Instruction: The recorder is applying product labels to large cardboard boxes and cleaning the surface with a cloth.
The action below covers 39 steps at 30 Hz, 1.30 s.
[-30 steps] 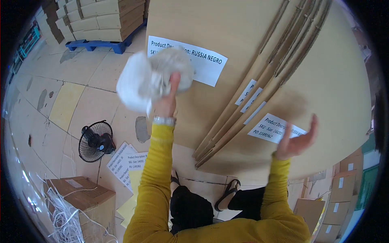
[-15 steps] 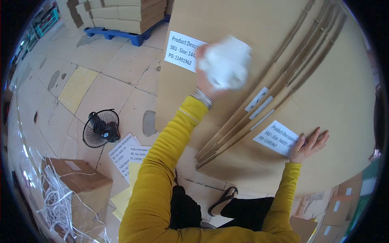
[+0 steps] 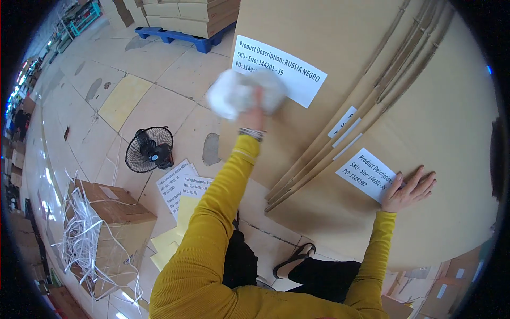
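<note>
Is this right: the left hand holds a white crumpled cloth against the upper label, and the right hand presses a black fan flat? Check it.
Not quite. The head view shows the right hand flat on the lower white label of the cardboard sheet, not on a fan. The black fan stands apart on the floor. The left hand does hold the white crumpled cloth against the upper label.

Large white rectangular label [image 3: 280, 76], black print, on top flat brown carton [image 3: 340, 32]. Second white label [image 3: 367, 174] on lower carton, right hand [image 3: 409, 189] resting on its edge. Loose white label sheets [image 3: 180, 187] on floor beside open brown box [image 3: 114, 212]. Stacked brown cartons [image 3: 183, 13] on blue pallet [image 3: 175, 36], far.
</note>
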{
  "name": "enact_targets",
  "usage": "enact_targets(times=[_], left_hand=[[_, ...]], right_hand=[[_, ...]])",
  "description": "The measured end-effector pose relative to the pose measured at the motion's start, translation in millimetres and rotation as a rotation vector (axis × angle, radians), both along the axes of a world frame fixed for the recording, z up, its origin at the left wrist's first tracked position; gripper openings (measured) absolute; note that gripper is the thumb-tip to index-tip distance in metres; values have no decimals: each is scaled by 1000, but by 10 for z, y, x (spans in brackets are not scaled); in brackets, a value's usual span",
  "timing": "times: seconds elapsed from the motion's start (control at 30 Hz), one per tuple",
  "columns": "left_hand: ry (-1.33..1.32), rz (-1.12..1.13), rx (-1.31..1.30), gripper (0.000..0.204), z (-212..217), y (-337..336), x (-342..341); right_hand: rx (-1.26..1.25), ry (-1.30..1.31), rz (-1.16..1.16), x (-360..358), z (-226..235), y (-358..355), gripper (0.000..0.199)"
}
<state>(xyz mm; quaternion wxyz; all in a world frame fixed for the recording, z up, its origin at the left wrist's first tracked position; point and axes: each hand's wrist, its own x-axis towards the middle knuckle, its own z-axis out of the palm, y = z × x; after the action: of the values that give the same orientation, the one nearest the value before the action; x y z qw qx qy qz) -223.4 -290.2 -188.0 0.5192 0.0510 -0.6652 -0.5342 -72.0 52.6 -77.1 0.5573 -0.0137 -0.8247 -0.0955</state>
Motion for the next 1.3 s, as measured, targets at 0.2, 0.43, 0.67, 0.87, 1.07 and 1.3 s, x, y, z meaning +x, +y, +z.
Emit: enact_targets(times=[0.2, 0.43, 0.67, 0.87, 1.07, 1.3], left_hand=[[67, -651, -159, 44, 334, 537, 15], [-422, -287, 220, 51, 936, -647, -444], [-150, -171, -229, 45, 739, -174, -250], [67, -392, 60, 43, 447, -317, -456], [194, -240, 757, 44, -41, -1429, -935], [221, -136, 879, 46, -809, -1162, -445]], right_hand=[[-14, -17, 28, 21, -16, 31, 55], [12, -30, 27, 16, -20, 22, 56], [-48, -135, 11, 57, -94, 131, 63], [-37, -118, 7, 68, -38, 53, 61], [-8, -86, -5, 40, -41, -55, 59], [10, -93, -1, 31, -69, -42, 58]])
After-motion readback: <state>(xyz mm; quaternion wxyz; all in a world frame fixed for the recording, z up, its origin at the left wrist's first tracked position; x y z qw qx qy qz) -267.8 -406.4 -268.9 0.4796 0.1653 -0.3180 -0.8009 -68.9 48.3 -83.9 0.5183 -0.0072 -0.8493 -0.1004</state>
